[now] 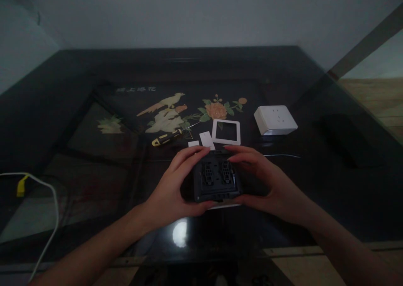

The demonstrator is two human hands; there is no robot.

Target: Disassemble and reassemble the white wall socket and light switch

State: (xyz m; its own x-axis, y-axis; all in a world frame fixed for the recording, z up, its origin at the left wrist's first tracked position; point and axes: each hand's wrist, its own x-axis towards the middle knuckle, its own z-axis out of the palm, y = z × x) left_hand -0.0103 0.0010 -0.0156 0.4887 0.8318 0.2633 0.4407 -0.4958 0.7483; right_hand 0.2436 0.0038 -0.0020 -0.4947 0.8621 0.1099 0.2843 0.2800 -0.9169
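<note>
Between my two hands is a black wall switch body (217, 179) with two rocker mounts facing up. My left hand (179, 181) grips its left side, fingers on the far edge and thumb along the near edge. On the right side, my right hand (264, 177) holds it the same way. A white edge shows beneath the switch body. Just beyond my fingers lie a white square frame (214, 131) and a white rocker plate (206, 140). A second small white piece (193, 143) is partly covered by my left hand.
A yellow and black screwdriver (166, 138) lies left of the white pieces, with small screws near its shaft. At right stands a white socket box (276, 120). A white cable (56, 210) with a yellow tag runs down the left. The dark glossy table (103, 219) has a bird-and-flower picture.
</note>
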